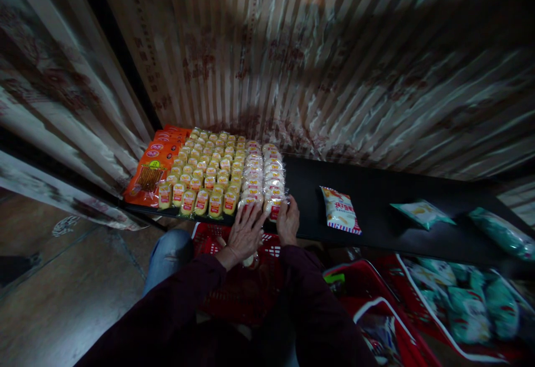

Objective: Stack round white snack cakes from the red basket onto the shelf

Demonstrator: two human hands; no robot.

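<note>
My left hand lies with its fingers stretched out over the front end of a row of clear-wrapped white snack cakes. Beside it, my right hand rests against the right side of the front packet in the outermost wrapped row, its fingers partly extended. Both hands touch the packets, and neither is seen lifting one. To the left stand several tight rows of yellow wrapped snack cakes. The front packets under my left hand are partly hidden.
Orange snack bags lie at the left end of the black shelf. Farther right on it are a white-and-red bag, a green-and-white bag and another green bag. Below stand red baskets, one holding green bags.
</note>
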